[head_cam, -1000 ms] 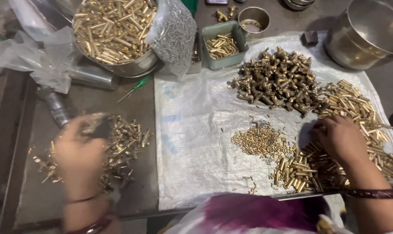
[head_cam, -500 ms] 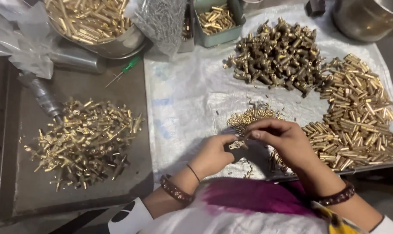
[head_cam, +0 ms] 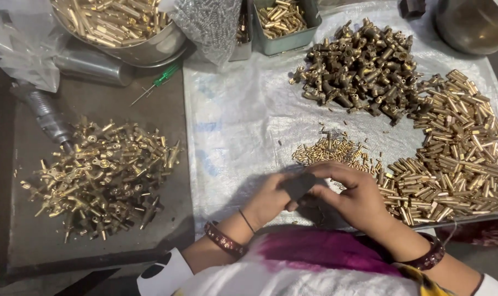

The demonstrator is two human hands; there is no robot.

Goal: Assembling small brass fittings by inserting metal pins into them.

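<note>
Under everything runs my dark grey metal tabletop (head_cam: 95, 98), and across its right half lies the crinkled white plastic sheet (head_cam: 243, 126) I'm working over. On the sheet's right edge there's the big spread of short brass tubes (head_cam: 457, 153), and above it the darker heap of brass T-shaped fittings (head_cam: 364, 71). Off to my left, on the bare tabletop, sits the shiny pile of assembled golden brass fittings (head_cam: 101, 175). Up top, a round steel bowl full of brass rods (head_cam: 123, 27), a clear bag of tiny springs (head_cam: 210, 27) and a small grey-green tray of brass bits (head_cam: 284, 22). A green-handled screwdriver (head_cam: 156, 83) lies below the bowl.

Smaller now: a little scatter of tiny brass pins (head_cam: 331, 151), just above my hands. My left hand (head_cam: 268, 200) and right hand (head_cam: 353, 192) meet at the sheet's near edge, fingers curled in close around a small dark piece (head_cam: 299, 185) pinched between them. What exactly that piece is, I can't make out.
</note>
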